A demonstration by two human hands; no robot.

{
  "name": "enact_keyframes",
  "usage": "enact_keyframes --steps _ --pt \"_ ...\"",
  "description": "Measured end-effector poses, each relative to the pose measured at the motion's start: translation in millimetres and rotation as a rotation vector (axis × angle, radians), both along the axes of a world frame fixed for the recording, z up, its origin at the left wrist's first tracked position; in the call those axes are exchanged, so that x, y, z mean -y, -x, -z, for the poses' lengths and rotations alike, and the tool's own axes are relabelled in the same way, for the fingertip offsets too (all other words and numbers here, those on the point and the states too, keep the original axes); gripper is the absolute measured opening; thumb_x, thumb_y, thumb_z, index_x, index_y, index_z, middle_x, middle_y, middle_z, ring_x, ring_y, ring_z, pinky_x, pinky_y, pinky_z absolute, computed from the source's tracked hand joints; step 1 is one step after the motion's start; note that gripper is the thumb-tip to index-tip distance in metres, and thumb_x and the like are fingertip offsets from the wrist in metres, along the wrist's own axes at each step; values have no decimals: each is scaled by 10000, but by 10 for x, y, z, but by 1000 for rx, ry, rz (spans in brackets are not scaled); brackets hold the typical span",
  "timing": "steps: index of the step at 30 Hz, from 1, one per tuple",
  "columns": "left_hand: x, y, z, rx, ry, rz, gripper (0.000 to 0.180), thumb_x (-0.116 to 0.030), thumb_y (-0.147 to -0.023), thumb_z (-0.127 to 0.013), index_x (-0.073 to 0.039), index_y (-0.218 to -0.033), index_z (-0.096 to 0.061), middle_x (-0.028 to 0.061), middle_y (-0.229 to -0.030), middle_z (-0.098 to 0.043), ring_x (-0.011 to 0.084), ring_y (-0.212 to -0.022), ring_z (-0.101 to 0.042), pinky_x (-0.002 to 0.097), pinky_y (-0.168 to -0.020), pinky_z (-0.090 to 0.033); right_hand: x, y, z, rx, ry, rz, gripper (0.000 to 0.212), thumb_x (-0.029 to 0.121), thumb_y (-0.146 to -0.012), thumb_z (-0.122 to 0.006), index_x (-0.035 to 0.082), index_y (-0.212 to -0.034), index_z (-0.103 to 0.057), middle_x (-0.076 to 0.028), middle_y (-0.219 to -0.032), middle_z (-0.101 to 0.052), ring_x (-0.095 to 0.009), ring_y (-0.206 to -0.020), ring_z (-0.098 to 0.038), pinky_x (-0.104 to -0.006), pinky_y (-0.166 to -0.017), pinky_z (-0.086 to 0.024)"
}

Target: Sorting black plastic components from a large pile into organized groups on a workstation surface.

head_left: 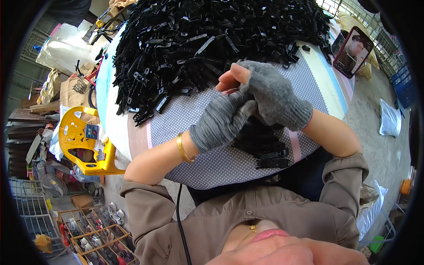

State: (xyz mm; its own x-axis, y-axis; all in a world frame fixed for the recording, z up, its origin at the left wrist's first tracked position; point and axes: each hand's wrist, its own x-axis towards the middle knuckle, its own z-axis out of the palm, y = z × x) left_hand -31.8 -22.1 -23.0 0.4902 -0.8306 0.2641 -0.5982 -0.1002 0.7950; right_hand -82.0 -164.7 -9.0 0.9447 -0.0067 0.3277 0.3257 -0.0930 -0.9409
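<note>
My left hand (pixel 220 120) and my right hand (pixel 274 92), both in grey knit fingerless gloves, meet over the front half of the table. Their fingers are bent in against each other. Whatever lies between them is covered by the gloves. Bare fingertips show at the far side of the hands. Just beyond is a large heap of narrow black plastic pieces (pixel 194 39), some with shiny clip-like ends. A smaller bunch of the same black pieces (pixel 269 152) lies below my hands, close to the table's near edge, partly hidden by the right hand.
A dotted cloth (pixel 185 170) covers the round table (pixel 115 119). A phone (pixel 352 52) stands upright at the table's right. On the left are a yellow plastic chair (pixel 73 137), a fan (pixel 54 185) and a shoe rack (pixel 99 232). A white package (pixel 390 118) rests on the right floor.
</note>
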Motion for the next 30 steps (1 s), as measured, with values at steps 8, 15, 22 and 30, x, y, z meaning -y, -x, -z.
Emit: enact_keyframes --steps 8,15,22,30 --pt "-46 69 -37 265 -194 77 323 -283 -861 -554 -59 -1091 -587 112 -834 -610 254 -736 -592 343 -663 -491 474 -332 23 -196 -170 -58 641 595 -856 -441 -13 -969 -609 -78 -780 -593 -173 -724 -593 -303 -698 -511" --pt "-132 58 22 330 -68 113 390 -414 -771 -644 -124 -1032 -630 88 -950 -591 233 -779 -605 326 -681 -509 374 -274 142 -107 1200 94 371 402 -802 -618 54 -931 -626 -81 -844 -593 -187 -779 -591 -330 -686 -500" --pt "-111 -132 91 811 -562 -211 396 -225 -823 -568 -46 -1172 -511 130 -1048 -585 295 -1041 -540 363 -830 -485 338 -239 112 -73 1294 -60 251 294 -793 -632 56 -873 -626 -55 -792 -590 -186 -788 -591 -336 -735 -498" --pt "-193 -107 147 1014 -582 -63 378 -124 -830 -490 -15 -1192 -490 109 -871 -590 222 -761 -596 338 -613 -503 425 -341 279 150 981 188 201 249 -793 -638 48 -788 -623 -66 -699 -592 -183 -641 -592 -325 -596 -501"
